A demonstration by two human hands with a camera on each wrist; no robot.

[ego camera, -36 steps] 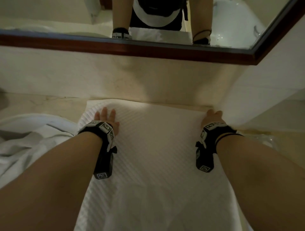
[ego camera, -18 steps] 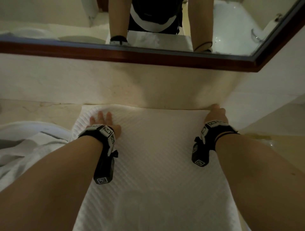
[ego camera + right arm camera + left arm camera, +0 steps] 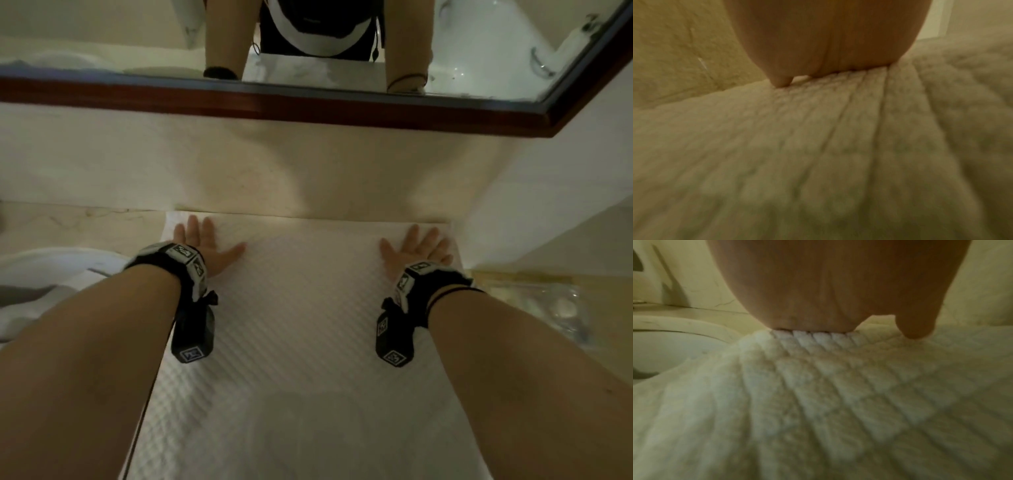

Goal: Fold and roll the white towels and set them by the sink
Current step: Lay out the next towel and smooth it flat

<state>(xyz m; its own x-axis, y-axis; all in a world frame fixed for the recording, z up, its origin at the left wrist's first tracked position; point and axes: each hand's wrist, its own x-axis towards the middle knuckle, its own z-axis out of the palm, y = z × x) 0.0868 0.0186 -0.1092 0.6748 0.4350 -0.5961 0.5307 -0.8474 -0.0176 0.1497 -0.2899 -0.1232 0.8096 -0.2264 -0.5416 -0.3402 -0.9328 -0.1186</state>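
The wall (image 3: 308, 164) is blocking reach beyond the towel (image 3: 308, 325), while the sink (image 3: 663, 350) is bordering its left edge.

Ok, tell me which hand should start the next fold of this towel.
Left, marginally: left hand and right hand both press flat on the white towel, but loose white cloth bunches on the left.
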